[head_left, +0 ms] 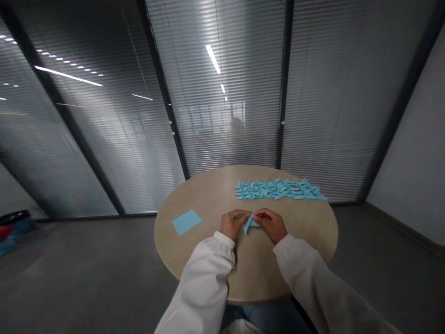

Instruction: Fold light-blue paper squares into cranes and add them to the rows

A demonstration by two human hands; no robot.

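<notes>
Between my hands is a piece of folded blue paper [247, 224], with pointed flaps hanging below my fingertips. My left hand [232, 223] pinches its upper left part, thumb and fingers pressed together. From the other side my right hand [271, 224] grips the upper right part in the same way. Both hands are just above the middle of the table, and the fingers hide part of the folds. To the left lies a flat, unfolded blue sheet of paper [187, 222]. Beyond my hands sit rows of several folded blue paper cranes [278, 189].
The round wooden table [259, 273] has its near edge close to my lap. Behind it stands a glass partition with blinds [229, 148], and a white wall [410, 153] is at the right. Red and blue items [17, 229] lie on the floor at far left.
</notes>
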